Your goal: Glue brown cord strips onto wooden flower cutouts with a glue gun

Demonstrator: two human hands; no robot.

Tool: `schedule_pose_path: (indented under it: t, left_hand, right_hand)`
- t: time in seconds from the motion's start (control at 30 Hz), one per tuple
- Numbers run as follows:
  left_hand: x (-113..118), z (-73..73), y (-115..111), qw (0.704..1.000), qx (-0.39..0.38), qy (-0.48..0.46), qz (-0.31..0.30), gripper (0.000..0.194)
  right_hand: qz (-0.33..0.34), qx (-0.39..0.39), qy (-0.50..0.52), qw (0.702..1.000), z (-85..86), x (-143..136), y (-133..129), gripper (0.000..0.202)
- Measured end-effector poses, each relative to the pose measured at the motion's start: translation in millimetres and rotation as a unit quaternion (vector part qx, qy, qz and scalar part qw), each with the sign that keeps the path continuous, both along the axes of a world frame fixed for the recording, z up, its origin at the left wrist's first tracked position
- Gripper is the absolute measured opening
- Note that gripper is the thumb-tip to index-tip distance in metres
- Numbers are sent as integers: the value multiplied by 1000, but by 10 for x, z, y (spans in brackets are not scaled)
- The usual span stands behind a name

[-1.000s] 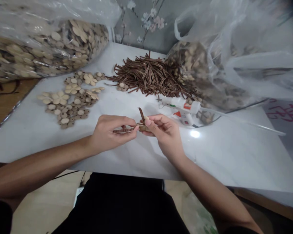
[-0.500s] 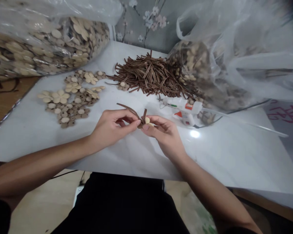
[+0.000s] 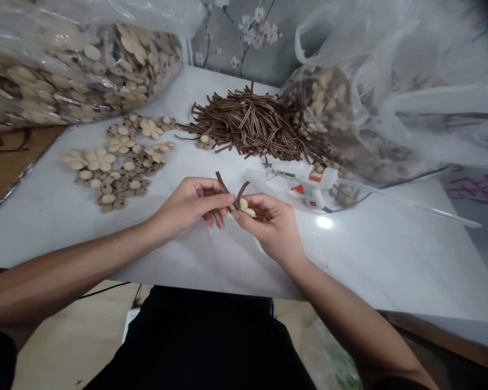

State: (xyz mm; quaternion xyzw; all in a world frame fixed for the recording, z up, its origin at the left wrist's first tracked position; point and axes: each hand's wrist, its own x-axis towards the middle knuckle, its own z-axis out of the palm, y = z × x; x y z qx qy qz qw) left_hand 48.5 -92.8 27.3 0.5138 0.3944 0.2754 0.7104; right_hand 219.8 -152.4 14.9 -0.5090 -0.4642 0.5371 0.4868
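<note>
Close above the white table, my left hand (image 3: 199, 201) pinches a brown stitched ribbon strip (image 3: 222, 184) between thumb and finger, its other fingers loosely curled below. The strip's two ends stick up in a V. My right hand (image 3: 270, 219) touches it from the other side, closed on a cream flower-shaped piece (image 3: 247, 208) whose petals show between thumb and fingers. Where strip and flower meet is mostly covered by my fingertips. Left of my hands lie several loose flowers: cream ones (image 3: 100, 159) and grey-brown ones with pale round centres (image 3: 135, 185).
A heap of brown strips (image 3: 248, 122) lies at the back. Clear bags full of flower pieces stand at the left (image 3: 85, 81) and right (image 3: 329, 108). A glue gun (image 3: 313, 187) with a long glue stick (image 3: 415, 206) lies right of my hands. The table's front edge (image 3: 211, 292) is near my lap.
My left hand has shifted its grip, its lower fingers now spreading downward. The strip's left end has swung more upright, and more of the cream flower shows.
</note>
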Motion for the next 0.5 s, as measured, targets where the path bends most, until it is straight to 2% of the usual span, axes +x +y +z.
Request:
schedule_pose_path:
  t: [0.1,0.27,0.5]
  left_hand:
    - [0,-17,-12,1000,9,-8,13,18]
    - [17,-7,-73,995,82,14,53,12]
    - [43,-7,-122,989,128,29,73,8]
  right_hand:
    - [-13,-9,21,1000,19,-8,12,13]
    - [-13,-29,77,996,40,-2,34,10]
    - [2,-50,136,989,-58,0,29,8]
